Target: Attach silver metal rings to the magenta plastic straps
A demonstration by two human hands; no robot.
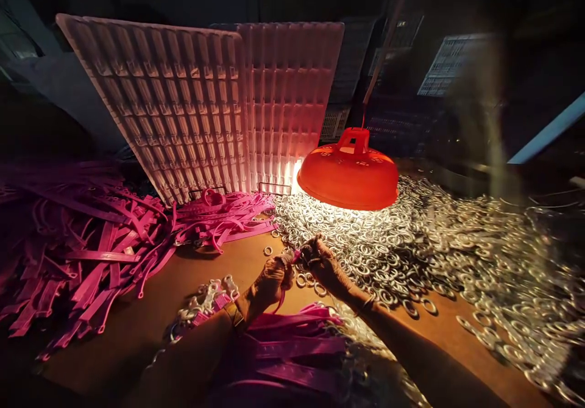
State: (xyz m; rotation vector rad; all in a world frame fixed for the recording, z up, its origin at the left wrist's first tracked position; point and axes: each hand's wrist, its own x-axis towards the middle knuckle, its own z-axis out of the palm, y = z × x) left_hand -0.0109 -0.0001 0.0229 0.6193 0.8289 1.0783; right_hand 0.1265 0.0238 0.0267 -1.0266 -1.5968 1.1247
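My left hand (275,275) is closed around a pink strap (280,301), whose tail hangs below the fist. The strap's end shows between my two hands, close to the edge of a heap of metal rings (356,243). At that end my right hand (326,266) is pinched, its fingertips meeting the strap; whether a ring is also in them is too dark to make out. More pink straps (297,347) lie beneath my wrists. Left of my left wrist rests a bunch of strap ends with metal fittings (212,298).
An orange-red lamp (350,173) hangs low over the rings. Two ribbed plastic trays (183,109) stand upright at the back. A large pile of pink straps (109,243) covers the left side of the brown table (183,274). Loose rings spread along the right.
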